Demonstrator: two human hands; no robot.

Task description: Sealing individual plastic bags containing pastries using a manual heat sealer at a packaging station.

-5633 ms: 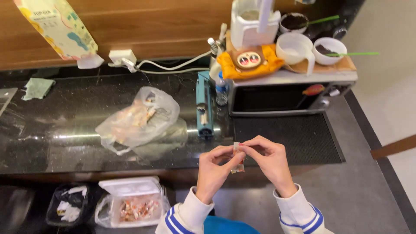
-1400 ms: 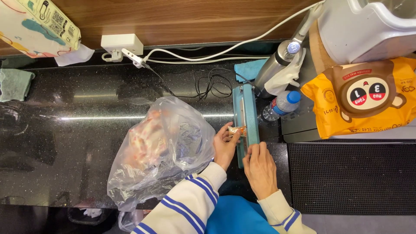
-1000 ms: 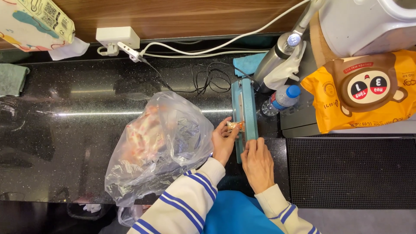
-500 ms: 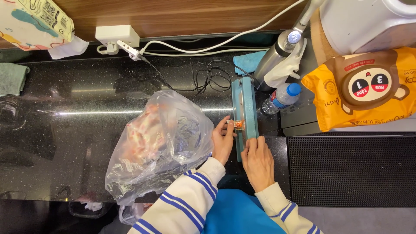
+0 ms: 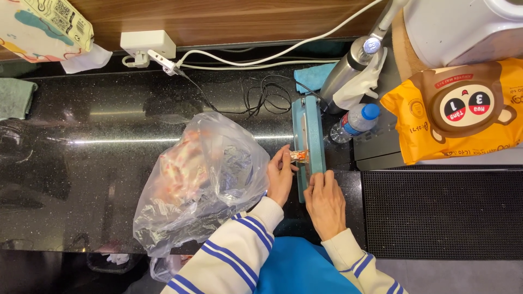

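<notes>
Head view: my left hand (image 5: 280,177) pinches a small orange packet (image 5: 298,156), its end laid across the teal heat sealer (image 5: 308,142) on the black surface (image 5: 81,163). My right hand (image 5: 325,197) lies flat, palm down, pressing the sealer's near end, gripping nothing. I judge the fingers sit too near the sealing bar; a slip could burn them or crook the seal. The clear plastic bag (image 5: 201,179) of packets, touching my left wrist, could snag.
</notes>
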